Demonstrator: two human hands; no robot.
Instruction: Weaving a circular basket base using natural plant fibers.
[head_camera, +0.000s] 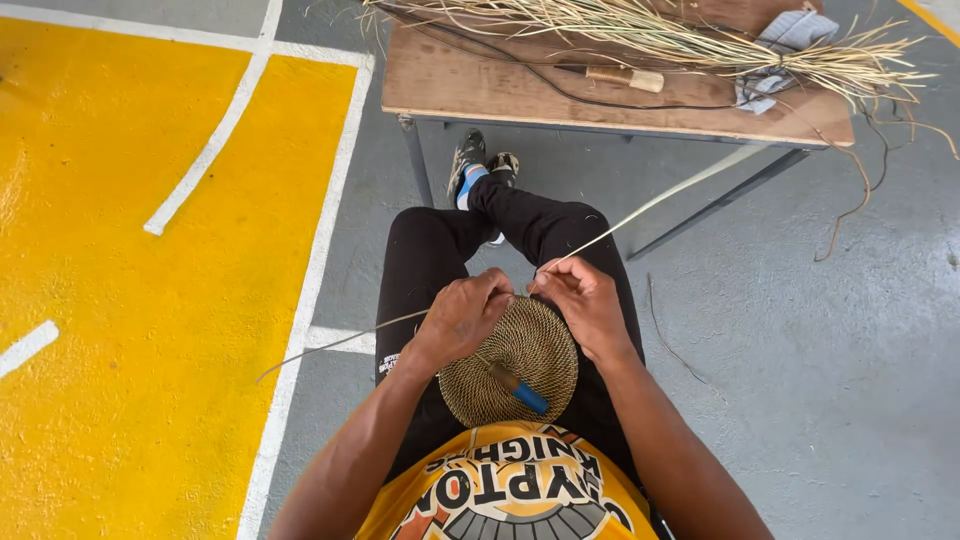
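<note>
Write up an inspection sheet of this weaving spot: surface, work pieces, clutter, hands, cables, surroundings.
Surface: wooden table on metal legs, ahead of the seated person; work itself rests on the lap.
Job's things: round woven disc on the lap; blue-handled tool lying on it; pale strand running from the disc's far edge toward the table.
Clutter: bundle of dried fibres across the table, a wooden-handled tool, a grey cloth.
Hands: left hand and right hand both pinch at the disc's far edge.
Cables: dark cable across the tabletop.
Surroundings: grey concrete floor with yellow painted area and white lines.
</note>
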